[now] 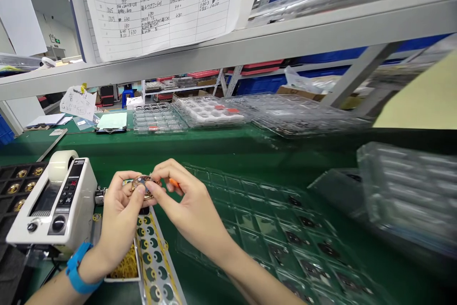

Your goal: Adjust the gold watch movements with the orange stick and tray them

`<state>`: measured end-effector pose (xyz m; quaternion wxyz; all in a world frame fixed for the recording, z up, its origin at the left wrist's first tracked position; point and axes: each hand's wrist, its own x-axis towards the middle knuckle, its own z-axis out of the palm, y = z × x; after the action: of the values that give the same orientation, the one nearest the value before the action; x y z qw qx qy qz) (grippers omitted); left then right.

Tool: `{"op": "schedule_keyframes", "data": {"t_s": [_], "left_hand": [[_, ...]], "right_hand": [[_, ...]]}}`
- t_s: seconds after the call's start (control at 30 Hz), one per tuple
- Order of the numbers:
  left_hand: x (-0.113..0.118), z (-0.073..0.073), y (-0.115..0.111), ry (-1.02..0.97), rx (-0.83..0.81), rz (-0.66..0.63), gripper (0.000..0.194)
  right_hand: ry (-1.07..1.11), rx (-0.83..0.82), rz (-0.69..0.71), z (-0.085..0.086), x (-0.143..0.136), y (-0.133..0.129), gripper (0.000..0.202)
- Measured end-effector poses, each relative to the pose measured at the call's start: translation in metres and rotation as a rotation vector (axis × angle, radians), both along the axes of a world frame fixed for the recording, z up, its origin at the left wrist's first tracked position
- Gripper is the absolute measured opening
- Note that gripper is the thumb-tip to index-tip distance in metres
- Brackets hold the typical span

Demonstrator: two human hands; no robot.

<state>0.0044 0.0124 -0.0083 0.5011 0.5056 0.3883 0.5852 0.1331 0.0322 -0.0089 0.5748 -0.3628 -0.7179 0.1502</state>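
A round gold-rimmed watch part (pixel 142 184) is held up between both hands above the green bench. My left hand (pixel 123 210) grips its left side, with the thumb on its face. My right hand (pixel 183 195) pinches its right side with the thumb and also has a small orange item (pixel 174 182) among its fingers. Below the hands lies a strip of yellow-edged stickers (pixel 157 262), beside a box of yellow scraps (pixel 124 267). A blue band is round my left wrist.
A white tape dispenser (pixel 59 205) and a black tray of gold rings (pixel 21 186) stand left. Clear compartment trays (pixel 264 219) with dark parts lie right, near stacked trays (pixel 410 191). A grey shelf beam (pixel 214 55) crosses above; handwritten sheets (pixel 164 5) hang there.
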Motion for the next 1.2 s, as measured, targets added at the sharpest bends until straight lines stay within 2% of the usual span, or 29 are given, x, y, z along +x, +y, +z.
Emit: {"op": "schedule_keyframes", "data": {"t_s": [0.1, 0.2, 0.27, 0.33, 0.47, 0.53, 0.67, 0.77, 0.93, 1.2], "left_hand": [[-0.006, 0.000, 0.006, 0.206, 0.078, -0.023, 0.007], [-0.015, 0.005, 0.010, 0.567, 0.254, 0.046, 0.011], [-0.019, 0.011, 0.009, 0.693, 0.354, 0.143, 0.015], [-0.020, 0.016, 0.006, 0.669, 0.358, 0.173, 0.015], [-0.017, 0.023, 0.000, 0.391, 0.138, 0.082, 0.006], [-0.014, 0.025, -0.004, 0.271, 0.051, 0.050, 0.009], [-0.011, 0.026, -0.012, 0.177, -0.009, -0.009, 0.012], [-0.010, 0.023, -0.016, 0.197, 0.045, 0.001, 0.011], [-0.010, 0.009, -0.017, 0.232, 0.183, 0.033, 0.019], [-0.010, 0.004, -0.015, 0.272, 0.202, 0.061, 0.017]], "right_hand": [[-0.074, 0.081, -0.014, 0.001, 0.003, 0.003, 0.018], [-0.265, 0.344, -0.098, 0.001, 0.004, 0.003, 0.013], [-0.364, 0.543, -0.186, 0.000, 0.005, 0.000, 0.014], [-0.389, 0.677, -0.244, -0.002, 0.005, -0.006, 0.017], [-0.390, 0.868, -0.286, -0.006, 0.008, -0.016, 0.014], [-0.376, 0.887, -0.326, -0.007, 0.010, -0.016, 0.014], [-0.328, 0.786, -0.315, -0.004, 0.010, -0.010, 0.013], [-0.308, 0.762, -0.269, -0.001, 0.009, -0.007, 0.011], [-0.322, 0.787, -0.182, 0.001, 0.009, -0.005, 0.010], [-0.390, 0.834, -0.152, 0.003, 0.014, -0.001, 0.008]]}}
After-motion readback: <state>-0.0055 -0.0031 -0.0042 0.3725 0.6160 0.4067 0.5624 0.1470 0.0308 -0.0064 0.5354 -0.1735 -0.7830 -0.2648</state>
